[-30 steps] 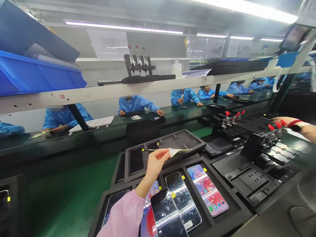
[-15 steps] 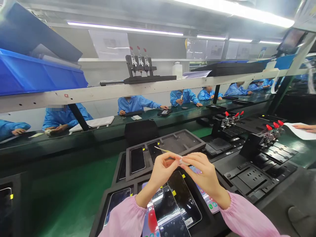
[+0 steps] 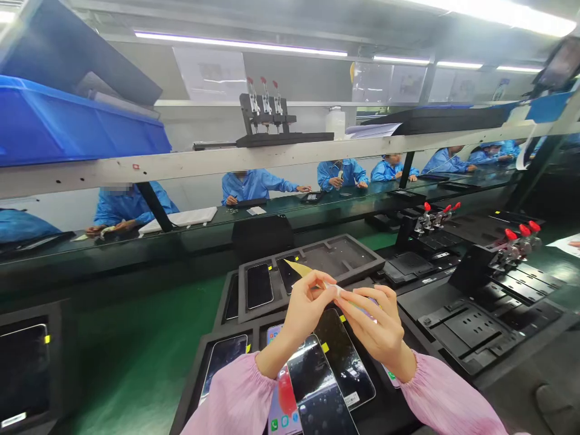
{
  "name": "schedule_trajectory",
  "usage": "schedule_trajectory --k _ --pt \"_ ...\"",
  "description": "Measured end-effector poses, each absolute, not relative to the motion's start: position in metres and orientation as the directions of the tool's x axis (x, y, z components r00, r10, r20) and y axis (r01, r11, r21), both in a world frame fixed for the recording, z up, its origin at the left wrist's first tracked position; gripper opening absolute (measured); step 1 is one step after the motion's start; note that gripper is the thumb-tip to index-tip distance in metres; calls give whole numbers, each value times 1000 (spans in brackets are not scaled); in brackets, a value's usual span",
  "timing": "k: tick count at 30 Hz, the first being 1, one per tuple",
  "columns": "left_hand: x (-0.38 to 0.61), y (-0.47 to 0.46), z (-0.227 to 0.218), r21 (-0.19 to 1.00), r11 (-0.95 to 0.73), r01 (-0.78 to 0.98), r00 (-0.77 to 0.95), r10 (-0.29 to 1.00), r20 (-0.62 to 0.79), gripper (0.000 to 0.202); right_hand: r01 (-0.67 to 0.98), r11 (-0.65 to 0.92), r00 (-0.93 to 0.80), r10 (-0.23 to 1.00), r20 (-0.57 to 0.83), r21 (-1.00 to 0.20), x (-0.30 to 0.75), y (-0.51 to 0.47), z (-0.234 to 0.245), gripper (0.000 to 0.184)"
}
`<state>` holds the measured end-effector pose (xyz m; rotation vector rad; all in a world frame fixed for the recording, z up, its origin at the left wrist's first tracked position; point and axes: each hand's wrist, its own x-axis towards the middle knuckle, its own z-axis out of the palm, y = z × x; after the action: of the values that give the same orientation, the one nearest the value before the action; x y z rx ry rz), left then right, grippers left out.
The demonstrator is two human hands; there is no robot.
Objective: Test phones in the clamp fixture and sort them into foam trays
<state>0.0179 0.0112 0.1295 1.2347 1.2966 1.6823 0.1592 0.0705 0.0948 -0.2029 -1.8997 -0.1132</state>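
My left hand pinches a thin yellow-and-white paper strip, whose pointed yellow end sticks out to the upper left. At the strip's white end, my right hand is closed at thumb and index fingertips, touching the left fingertips; its other fingers are loosely raised. Both hands hover over a black foam tray. Below them, a dark-screened phone lies across a phone with a lit screen. Another dark phone with a yellow tab and white label sits beside it.
Behind is a second foam tray with dark phones in its left slots. Black fixtures with red-tipped toggle clamps stand on the right. A white shelf beam crosses ahead, with a blue bin. Co-workers in blue sit across.
The yellow part of the strip shows wider and has turned more towards me. My right hand's fingers have lifted and spread slightly. The view has shifted a little left.
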Motion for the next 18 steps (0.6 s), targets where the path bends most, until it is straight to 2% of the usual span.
schedule_trajectory --k 2,5,7,9,11,18 --pt "11 14 129 950 -301 88 -375 873 311 8 95 991 -341 118 933 -90 159 61 90 36" --pt "-6 19 130 925 -342 163 -481 791 377 7 -66 916 -450 326 831 -396 154 45 74 22" --pt "-18 22 132 904 -370 215 -540 726 426 8 -8 773 -601 504 621 -635 147 39 61 8" --pt "-27 23 134 883 -395 255 -571 675 467 8 145 621 -705 611 359 -771 139 38 50 6" --pt "-32 22 136 866 -413 281 -579 647 496 8 251 539 -732 649 206 -804 129 42 42 9" --pt "-35 19 137 837 -431 336 -566 618 546 8 372 515 -697 704 134 -772 110 59 24 11"
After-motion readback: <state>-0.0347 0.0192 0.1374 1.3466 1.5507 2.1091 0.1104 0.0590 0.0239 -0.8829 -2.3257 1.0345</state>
